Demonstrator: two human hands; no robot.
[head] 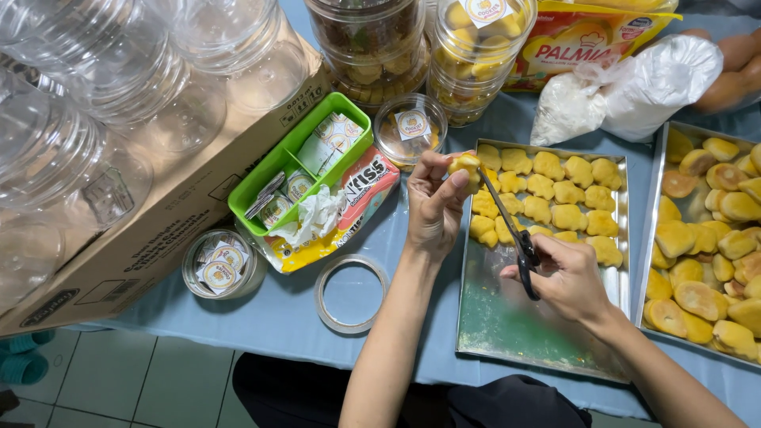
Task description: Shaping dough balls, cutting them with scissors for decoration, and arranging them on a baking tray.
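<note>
— Where's the yellow cookie (466, 164)?

— Pinched in the left hand (434, 208), just above the near baking tray's (507, 333) top left corner.

— And the right hand (567, 279)?

— Over that tray, closed around black scissors (511, 230) — blades pointing up to the cookie.

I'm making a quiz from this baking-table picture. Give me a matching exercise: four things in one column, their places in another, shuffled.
Things:
1. yellow cookie
2. scissors
3. tape roll
4. green basket

Places:
A. on the blue cloth, left of the tray
B. in the right hand
C. resting on the cardboard box
D. in the left hand

Pairs: 1-D, 2-B, 3-A, 4-C
</note>
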